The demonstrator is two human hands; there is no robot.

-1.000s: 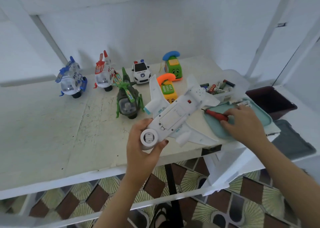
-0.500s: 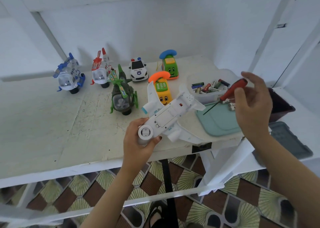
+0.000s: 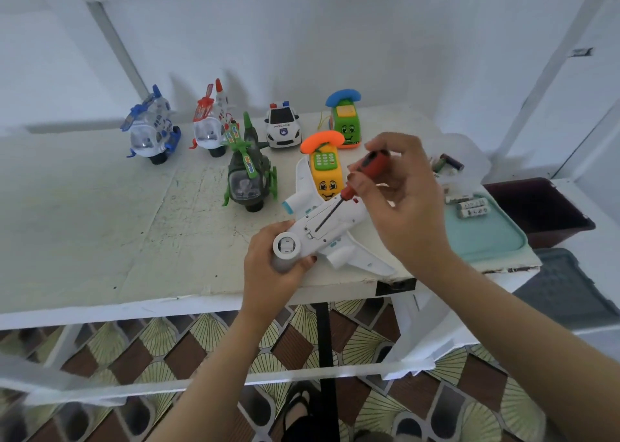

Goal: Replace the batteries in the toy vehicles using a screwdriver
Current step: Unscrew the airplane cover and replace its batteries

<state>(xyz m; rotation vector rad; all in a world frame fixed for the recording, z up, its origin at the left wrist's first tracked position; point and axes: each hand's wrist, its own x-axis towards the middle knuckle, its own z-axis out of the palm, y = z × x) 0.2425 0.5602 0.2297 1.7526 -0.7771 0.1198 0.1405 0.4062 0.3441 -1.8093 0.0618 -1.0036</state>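
Observation:
A white toy airplane (image 3: 330, 227) lies belly-up near the front edge of the white table (image 3: 100, 227). My left hand (image 3: 271, 267) grips its nose end with the round grey wheel piece. My right hand (image 3: 402, 200) pinches a red-handled screwdriver (image 3: 360, 176) above the plane. The dark tip of the screwdriver points down onto the battery cover on the plane's underside. Loose batteries (image 3: 471, 206) lie on a teal tray (image 3: 486, 237) to the right.
Other toys stand behind the plane: a green helicopter (image 3: 250, 173), a blue helicopter (image 3: 152, 129), a red helicopter (image 3: 211, 123), a police car (image 3: 281, 124), a yellow phone toy (image 3: 325, 166) and a green phone toy (image 3: 345, 119). A clear container of batteries (image 3: 449, 166) and a dark bin (image 3: 536, 206) sit right.
My right hand picked the screwdriver up from the teal tray and brought it left over the plane, tip now on the underside. My left hand kept holding the plane's nose.

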